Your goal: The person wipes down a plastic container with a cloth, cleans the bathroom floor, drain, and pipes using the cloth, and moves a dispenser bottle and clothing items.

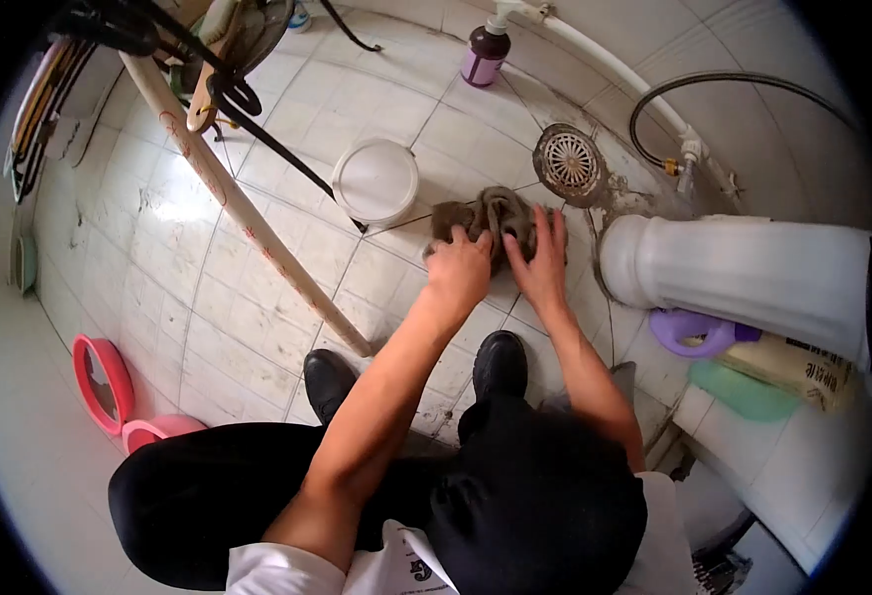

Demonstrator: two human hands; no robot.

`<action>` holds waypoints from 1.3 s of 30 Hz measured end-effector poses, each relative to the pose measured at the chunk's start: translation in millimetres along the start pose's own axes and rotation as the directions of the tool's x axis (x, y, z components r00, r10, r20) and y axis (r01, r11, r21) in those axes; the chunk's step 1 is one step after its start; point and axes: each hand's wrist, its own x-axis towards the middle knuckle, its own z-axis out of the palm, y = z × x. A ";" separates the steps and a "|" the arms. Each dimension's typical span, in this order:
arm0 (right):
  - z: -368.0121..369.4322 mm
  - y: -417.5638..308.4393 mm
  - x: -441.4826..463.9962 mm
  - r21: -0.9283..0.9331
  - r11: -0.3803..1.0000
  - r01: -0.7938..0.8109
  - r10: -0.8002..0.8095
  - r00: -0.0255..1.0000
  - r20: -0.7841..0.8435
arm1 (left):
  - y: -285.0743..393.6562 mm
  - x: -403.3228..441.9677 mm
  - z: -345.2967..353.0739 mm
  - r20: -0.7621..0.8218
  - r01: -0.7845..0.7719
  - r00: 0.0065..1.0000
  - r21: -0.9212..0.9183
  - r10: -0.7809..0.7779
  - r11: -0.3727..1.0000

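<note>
A crumpled grey-brown rag [503,213] lies bunched on the tiled floor [248,347] in front of my shoes. My left hand [459,266] presses on the rag's near left side, its fingers bent into the cloth. On the right side, my right hand [540,260] rests against the same rag with thumb and fingers spread apart. Just beyond my left hand stands a white round tub [376,180] with a pale top. A round floor drain [570,166] with a grate sits past my right hand, its surround stained.
A white pedestal [744,273] stands right, beside a purple-handled jug [694,332]. A dark pump bottle [486,55] is near the far wall. A pale pole [248,218] and black metal legs [287,149] slant across the left. Red-rimmed basin [81,382] leans left.
</note>
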 end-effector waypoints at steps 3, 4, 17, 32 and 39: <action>16.6 -27.4 11.3 -0.225 0.973 -0.053 0.077 0.992 0.101 | 0.9 17.5 -42.2 0.123 -0.019 0.992 -0.003 0.020 1.000; 24.2 -32.0 7.0 -0.338 0.939 -0.065 0.116 0.984 0.133 | 5.6 18.2 -66.8 0.042 -0.005 0.999 -0.014 0.005 1.000; 3.5 -26.2 -36.5 0.002 0.975 0.220 -0.220 0.974 0.053 | -90.2 17.7 -98.5 -0.297 0.143 0.952 0.204 -0.078 0.968; 47.6 -0.8 68.6 -0.501 0.865 -0.015 -0.060 0.989 -0.134 | -87.4 37.4 -106.7 -0.332 0.207 0.929 0.098 -0.164 0.973; 31.4 -42.4 -59.7 -0.111 0.842 0.528 -0.469 0.818 0.332 | -27.8 83.2 -130.9 -0.431 -0.019 0.902 0.033 0.031 0.999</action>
